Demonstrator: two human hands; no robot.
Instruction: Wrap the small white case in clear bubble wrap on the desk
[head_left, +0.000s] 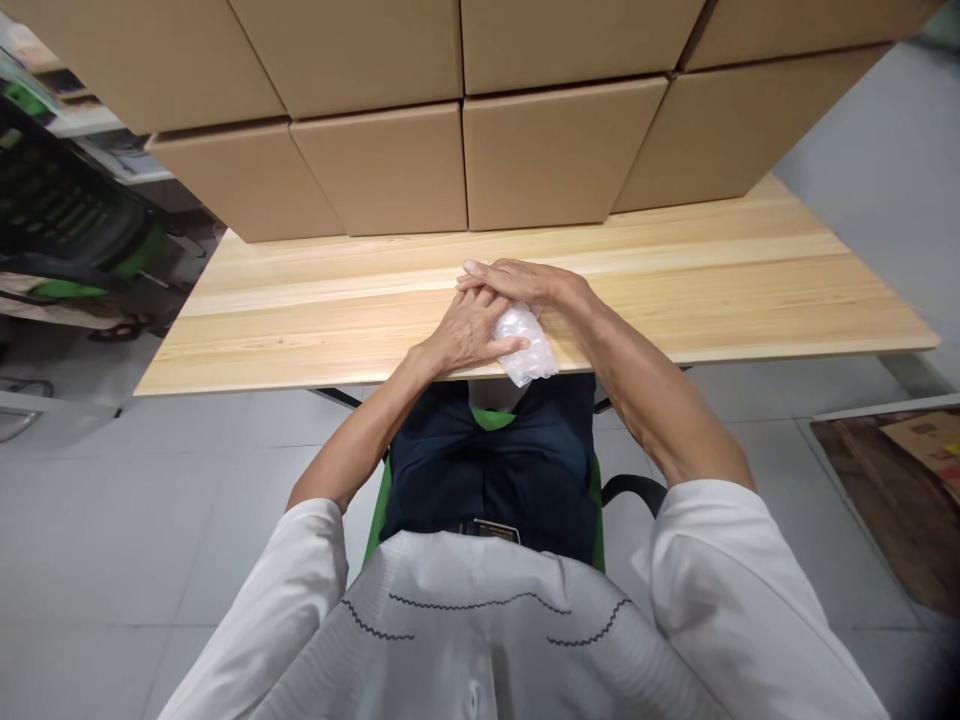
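A piece of clear bubble wrap (527, 345) lies at the front edge of the wooden table (322, 310), its lower end sticking out over the edge. My left hand (471, 328) rests flat on it with fingers spread, the thumb across the wrap. Over the fingers of my left hand lies my right hand (517, 280), palm down, covering the wrap's upper part. Whether something is inside the wrap cannot be made out.
Cardboard boxes (382, 170) stand stacked in two rows along the back of the table. A dark chair with green parts (82, 200) is at the left. On the floor at the right lies a brown board with cardboard (892, 480).
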